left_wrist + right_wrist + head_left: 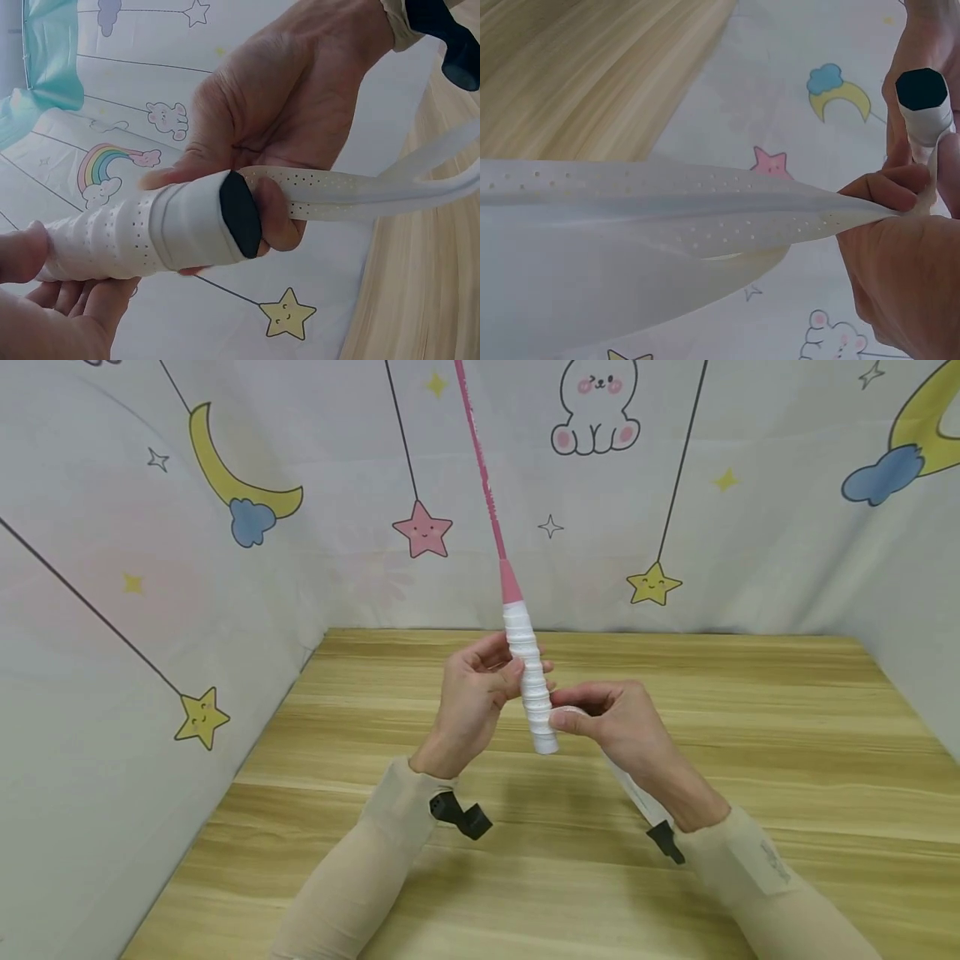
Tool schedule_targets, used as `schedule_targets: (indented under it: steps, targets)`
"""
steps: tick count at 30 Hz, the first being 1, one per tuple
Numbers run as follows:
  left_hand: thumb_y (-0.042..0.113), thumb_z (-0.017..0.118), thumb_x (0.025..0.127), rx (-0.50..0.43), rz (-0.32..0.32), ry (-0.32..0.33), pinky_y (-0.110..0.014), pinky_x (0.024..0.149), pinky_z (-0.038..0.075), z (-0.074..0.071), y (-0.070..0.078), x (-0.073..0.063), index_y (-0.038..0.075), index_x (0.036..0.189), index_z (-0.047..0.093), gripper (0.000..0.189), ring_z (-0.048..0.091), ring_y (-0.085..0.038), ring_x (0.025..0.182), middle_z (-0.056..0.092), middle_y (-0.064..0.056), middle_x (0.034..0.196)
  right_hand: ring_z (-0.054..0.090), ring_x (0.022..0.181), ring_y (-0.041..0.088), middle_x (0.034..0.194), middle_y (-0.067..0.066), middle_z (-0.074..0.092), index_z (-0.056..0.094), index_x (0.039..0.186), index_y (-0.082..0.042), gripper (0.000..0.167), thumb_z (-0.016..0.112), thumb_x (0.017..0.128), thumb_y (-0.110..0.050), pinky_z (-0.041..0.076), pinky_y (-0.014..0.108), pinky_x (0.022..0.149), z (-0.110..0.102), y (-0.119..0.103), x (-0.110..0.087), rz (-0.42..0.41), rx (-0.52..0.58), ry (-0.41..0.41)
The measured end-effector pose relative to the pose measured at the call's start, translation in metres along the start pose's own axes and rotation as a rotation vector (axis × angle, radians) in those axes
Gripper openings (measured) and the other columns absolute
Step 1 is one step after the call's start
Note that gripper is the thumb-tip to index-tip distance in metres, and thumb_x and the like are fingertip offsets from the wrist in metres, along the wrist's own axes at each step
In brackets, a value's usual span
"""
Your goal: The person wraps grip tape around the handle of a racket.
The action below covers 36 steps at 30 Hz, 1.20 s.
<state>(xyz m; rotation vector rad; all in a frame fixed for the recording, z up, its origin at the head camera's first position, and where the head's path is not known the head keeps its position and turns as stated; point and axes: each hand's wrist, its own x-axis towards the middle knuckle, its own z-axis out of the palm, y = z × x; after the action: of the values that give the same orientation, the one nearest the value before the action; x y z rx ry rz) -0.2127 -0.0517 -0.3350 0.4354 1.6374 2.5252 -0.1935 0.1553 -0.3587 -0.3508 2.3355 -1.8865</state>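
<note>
A badminton racket with a pink shaft (483,477) is held up, its white-wrapped handle (531,681) pointing down toward me. My left hand (476,693) grips the upper part of this handle between thumb and fingers. Near the butt end, my right hand (630,727) pinches a strip of white perforated grip tape (322,191), which comes off the handle. The loose tape (705,202) trails away from the right hand, with a raised ridge along its middle. In the left wrist view the dark butt cap (240,215) shows. The racket's head is out of view.
A wood-grain table (562,893) lies beneath the hands. Behind and beside it hangs a pale cloth (337,577) printed with stars, moons and animals. A teal cloth (56,60) appears at the edge of the left wrist view. Dark wrist cameras (461,814) sit on both sleeves.
</note>
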Motion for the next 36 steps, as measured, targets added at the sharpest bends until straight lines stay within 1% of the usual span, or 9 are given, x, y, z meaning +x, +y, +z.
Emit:
schedule_targets:
  steps: [5,8,10,11,14,17,20,26,36]
  targets:
    - [-0.005,0.049,0.111,-0.046,-0.02,-0.042,-0.033,0.095,0.067,-0.0013,0.0012,0.0,-0.01,0.154,0.047,0.043,0.081,-0.013,0.1,0.076,-0.004,0.115,0.073,0.11,0.006,0.131,0.017,0.079,0.075,0.133,0.003,0.035,0.078,0.102,-0.013,0.059,0.024,0.096,-0.0002,0.0011,0.0013,-0.024,-0.022,-0.101]
    - [-0.005,0.051,0.11,-0.039,-0.005,-0.055,-0.033,0.095,0.067,-0.0017,0.0017,0.0003,-0.007,0.151,0.047,0.042,0.082,-0.014,0.098,0.077,-0.007,0.116,0.073,0.11,0.006,0.133,0.022,0.077,0.074,0.133,0.005,0.034,0.075,0.103,-0.012,0.059,0.024,0.095,-0.0002,0.0015,0.0011,-0.037,-0.03,-0.119]
    - [-0.003,0.057,0.108,0.018,0.015,-0.05,-0.032,0.094,0.067,-0.0011,0.0017,0.0005,-0.004,0.148,0.049,0.041,0.081,-0.015,0.097,0.077,-0.006,0.114,0.073,0.107,0.007,0.131,0.021,0.078,0.075,0.132,0.004,0.033,0.075,0.103,-0.011,0.059,0.024,0.093,0.0003,0.0017,0.0005,-0.042,-0.044,-0.108]
    - [-0.002,0.061,0.106,0.067,0.026,-0.039,-0.031,0.093,0.066,-0.0004,0.0016,0.0007,-0.002,0.147,0.05,0.043,0.079,-0.013,0.096,0.077,-0.004,0.111,0.073,0.106,0.008,0.13,0.021,0.079,0.076,0.131,0.004,0.032,0.076,0.103,-0.011,0.059,0.024,0.092,0.0007,0.0017,0.0002,-0.043,-0.048,-0.099]
    - [0.003,0.072,0.101,0.225,0.051,0.019,-0.027,0.088,0.063,0.0011,0.0008,0.0011,0.002,0.145,0.056,0.047,0.072,-0.011,0.095,0.072,0.003,0.107,0.072,0.102,0.009,0.126,0.019,0.08,0.077,0.129,0.003,0.031,0.077,0.102,-0.011,0.059,0.025,0.089,0.0013,0.0013,-0.001,-0.039,-0.058,-0.075]
    - [0.003,0.077,0.098,0.307,0.059,0.069,-0.025,0.085,0.061,0.0019,0.0003,0.0012,0.003,0.142,0.06,0.048,0.066,-0.011,0.094,0.066,0.004,0.104,0.073,0.101,0.01,0.124,0.019,0.081,0.078,0.127,0.003,0.03,0.078,0.101,-0.011,0.06,0.025,0.088,0.0021,0.0004,-0.0016,-0.036,-0.059,-0.062]
    - [0.0,0.076,0.099,0.298,0.065,0.083,-0.025,0.084,0.062,0.0011,-0.0001,0.0012,-0.001,0.138,0.061,0.042,0.065,-0.012,0.095,0.066,0.004,0.103,0.073,0.1,0.012,0.124,0.019,0.081,0.079,0.126,0.002,0.029,0.079,0.1,-0.011,0.061,0.026,0.087,0.003,-0.0002,-0.0018,-0.039,-0.07,-0.057]
    - [-0.003,0.072,0.1,0.277,0.073,0.071,-0.026,0.083,0.063,-0.0008,-0.0003,0.0016,-0.008,0.138,0.063,0.039,0.065,-0.01,0.092,0.066,0.006,0.096,0.073,0.098,0.012,0.121,0.017,0.082,0.081,0.122,0.001,0.027,0.082,0.098,-0.013,0.062,0.026,0.086,0.0042,-0.0008,-0.0022,-0.035,-0.078,-0.051]
    - [-0.008,0.061,0.105,0.167,0.022,-0.009,-0.024,0.08,0.063,-0.0049,-0.0001,0.0016,-0.016,0.143,0.056,0.04,0.068,-0.011,0.089,0.065,0.003,0.095,0.076,0.096,0.008,0.119,0.017,0.083,0.081,0.121,0.002,0.027,0.083,0.096,-0.008,0.064,0.026,0.087,-0.0014,-0.0001,-0.0047,-0.054,-0.048,-0.086]
